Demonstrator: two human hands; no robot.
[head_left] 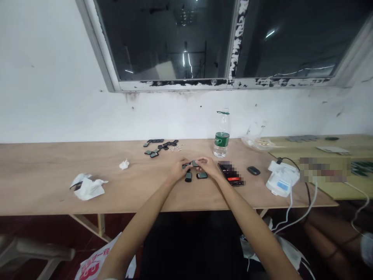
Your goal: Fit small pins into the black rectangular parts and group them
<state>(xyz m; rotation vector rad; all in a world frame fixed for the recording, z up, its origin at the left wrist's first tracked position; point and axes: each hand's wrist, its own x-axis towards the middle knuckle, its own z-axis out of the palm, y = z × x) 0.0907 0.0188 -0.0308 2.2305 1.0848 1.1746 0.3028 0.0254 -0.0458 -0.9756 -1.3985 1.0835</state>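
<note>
My left hand (pixel 177 170) and my right hand (pixel 207 165) meet above the table, fingers closed. Between my fingertips is a small dark piece with a grey-green face (pixel 194 163); the right fingers pinch it and the left fingertips reach its other side. Another small dark piece (pixel 184 166) shows at my left fingers, partly hidden. Just below my hands, two similar rounded black pieces with grey-green faces lie on the wood, one upright piece (pixel 188 177) and one sideways piece (pixel 201 175). What exactly they are is too small to tell.
Several similar dark pieces (pixel 154 154) and tiny white bits (pixel 175 148) lie farther back. A water bottle (pixel 222 140), phone (pixel 231 174), black oval object (pixel 253 170) and white device with cables (pixel 282 179) are rightward. Crumpled tissues (pixel 91 187) lie left.
</note>
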